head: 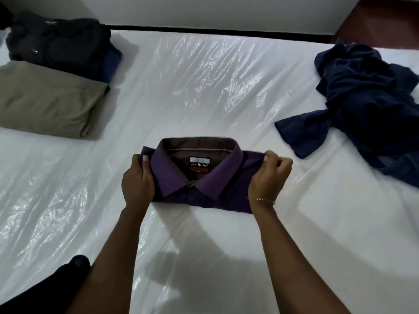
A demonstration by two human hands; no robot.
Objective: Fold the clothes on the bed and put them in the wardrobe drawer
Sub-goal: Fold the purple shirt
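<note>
Item, nearest: my left hand (136, 177), thumb laid over the top layer and the rest curled round the left edge of the purple shirt (199, 184). My right hand (268, 175), fingers (272, 156) pinching the far right corner of the same shirt.

Item: purple shirt, folded compact, collar up and label showing, flat on the bed (204, 87) in the middle, under its clear plastic cover.

Handling, as I judge it: I keep both edges square and level, press the collar flat, then lift with both sides supported so the layers do not slide on the slick plastic.

Item, far left: olive folded garment (45, 103), with a dark folded stack (59, 44) just behind it.

Item, far right: navy garment (362, 100), crumpled, not yet folded.

Wardrobe drawer: not in view.
</note>
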